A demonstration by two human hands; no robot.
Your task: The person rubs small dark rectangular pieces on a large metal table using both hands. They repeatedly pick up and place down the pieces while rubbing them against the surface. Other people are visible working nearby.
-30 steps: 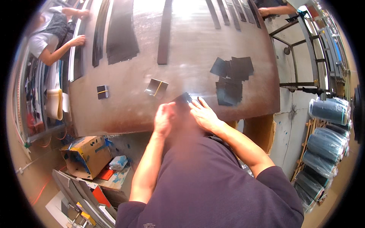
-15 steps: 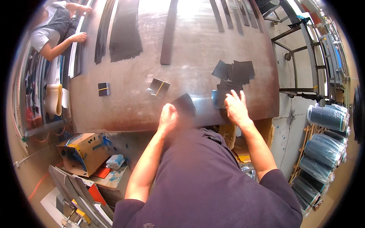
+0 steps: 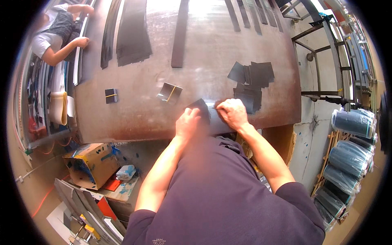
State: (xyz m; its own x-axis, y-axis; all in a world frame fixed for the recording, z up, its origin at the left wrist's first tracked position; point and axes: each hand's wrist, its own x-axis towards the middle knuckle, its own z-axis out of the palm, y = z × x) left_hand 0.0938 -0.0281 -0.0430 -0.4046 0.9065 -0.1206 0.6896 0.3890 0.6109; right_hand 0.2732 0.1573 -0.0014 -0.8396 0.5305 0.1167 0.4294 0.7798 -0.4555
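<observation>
My left hand (image 3: 188,123) is closed on a small stack of dark square sheets (image 3: 200,109) at the table's near edge. Just to its right, my right hand (image 3: 234,114) has its fingers pinched together. A thin dark edge shows at those fingertips, but I cannot tell what it is. Beyond the right hand lies a loose, overlapping pile of dark square sheets (image 3: 261,74). A banded bundle of shiny sheets (image 3: 170,93) rests left of the stack, and a smaller banded dark bundle (image 3: 110,96) sits farther left.
Long dark strips (image 3: 133,32) lie across the far part of the metal table (image 3: 134,118). Another person (image 3: 61,36) works at its left side. A metal rack (image 3: 316,53) and wrapped rolls (image 3: 349,124) stand to the right. A cardboard box (image 3: 92,167) is below the left edge.
My right hand has moved left from the loose pile towards the stack, its fingers now pinched. A sheet that lay under its fingers now rests on the pile's near side.
</observation>
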